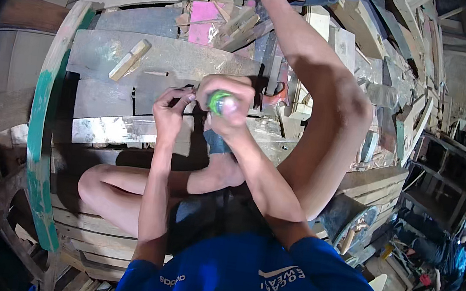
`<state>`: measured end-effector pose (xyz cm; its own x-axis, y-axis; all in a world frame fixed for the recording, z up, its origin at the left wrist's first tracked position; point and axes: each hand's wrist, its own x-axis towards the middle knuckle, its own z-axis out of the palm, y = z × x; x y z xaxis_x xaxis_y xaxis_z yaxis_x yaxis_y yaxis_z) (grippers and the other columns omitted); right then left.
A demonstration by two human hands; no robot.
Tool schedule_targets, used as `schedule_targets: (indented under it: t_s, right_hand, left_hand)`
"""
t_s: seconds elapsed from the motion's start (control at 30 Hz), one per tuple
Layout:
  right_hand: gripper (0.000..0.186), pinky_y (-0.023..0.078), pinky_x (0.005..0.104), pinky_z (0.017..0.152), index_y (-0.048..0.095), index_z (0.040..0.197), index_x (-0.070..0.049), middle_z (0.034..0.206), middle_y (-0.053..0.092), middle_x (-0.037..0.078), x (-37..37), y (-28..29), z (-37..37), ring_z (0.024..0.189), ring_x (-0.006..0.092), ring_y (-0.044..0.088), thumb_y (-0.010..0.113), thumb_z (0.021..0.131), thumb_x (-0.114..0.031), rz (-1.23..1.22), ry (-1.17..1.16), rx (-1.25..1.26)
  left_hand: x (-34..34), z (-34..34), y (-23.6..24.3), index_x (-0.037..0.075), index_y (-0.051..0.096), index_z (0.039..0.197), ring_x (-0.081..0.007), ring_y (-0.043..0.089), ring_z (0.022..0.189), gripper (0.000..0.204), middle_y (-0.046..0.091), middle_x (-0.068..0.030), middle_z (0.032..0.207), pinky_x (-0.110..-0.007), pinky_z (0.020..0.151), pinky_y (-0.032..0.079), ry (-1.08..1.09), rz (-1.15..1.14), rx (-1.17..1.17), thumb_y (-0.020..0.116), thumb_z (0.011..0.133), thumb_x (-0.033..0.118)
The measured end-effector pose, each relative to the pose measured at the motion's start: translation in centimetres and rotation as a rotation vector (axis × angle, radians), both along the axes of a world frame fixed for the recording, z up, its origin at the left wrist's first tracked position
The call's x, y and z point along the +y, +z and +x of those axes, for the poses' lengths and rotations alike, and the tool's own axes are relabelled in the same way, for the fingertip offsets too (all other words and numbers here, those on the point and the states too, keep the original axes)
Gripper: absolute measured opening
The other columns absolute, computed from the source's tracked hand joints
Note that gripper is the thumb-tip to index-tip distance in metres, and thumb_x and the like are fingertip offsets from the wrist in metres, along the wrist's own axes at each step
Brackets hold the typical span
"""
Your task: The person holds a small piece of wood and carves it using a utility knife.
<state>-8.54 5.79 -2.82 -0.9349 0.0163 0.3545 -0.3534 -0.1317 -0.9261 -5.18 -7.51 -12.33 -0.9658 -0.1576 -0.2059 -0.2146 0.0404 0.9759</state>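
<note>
My right hand (231,95) is closed around a bright green, rounded object (219,102), seen end-on and blurred, so its kind is unclear. My left hand (172,106) is just to the left, thumb and fingertips pinched together at the edge of a worn board. Whatever sits between those fingertips is too small and dark to make out. Both hands are low over the wooden planks (106,99), between my bent legs. Left of them lie a short wooden block (130,60) and a thin dark stick (156,73).
A saw with an orange handle (276,95) lies right of my hands. Beyond are a pink board (203,21) and wood scraps (242,29). A green-painted beam (40,132) borders the left side. A glass jar (383,96) and a round dark container (347,219) are at right.
</note>
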Motion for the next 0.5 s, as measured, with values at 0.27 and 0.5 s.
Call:
schedule_targets:
  t_s: [0.27, 0.5]
  right_hand:
    - [0.071, 0.038, 0.0296, 0.043, 0.052, 0.059, 0.003, 0.05, 0.051, 0.008, 0.6, 0.2, 0.1, 0.044, 0.0174, 0.05, 0.036, 0.086, -0.06, 0.035, 0.002, 0.038]
    - [0.065, 0.037, 0.0289, 0.043, 0.049, 0.058, 0.004, 0.051, 0.051, 0.01, 0.9, 3.1, 0.1, 0.042, 0.0169, 0.047, 0.04, 0.086, -0.055, -0.227, 0.0, 0.087]
  left_hand:
    - [0.1, -0.2, -0.6, -0.001, 0.07, 0.084, -0.0157, 0.063, 0.084, 0.01, 0.068, -0.0098, 0.087, -0.026, 0.079, 0.047, -0.005, 0.05, 0.026, 0.072, 0.074, -0.002]
    - [-0.4, 0.1, -0.4, -0.001, 0.07, 0.084, -0.0158, 0.062, 0.083, 0.01, 0.068, -0.0103, 0.088, -0.026, 0.079, 0.047, 0.021, 0.084, -0.009, 0.072, 0.074, -0.002]
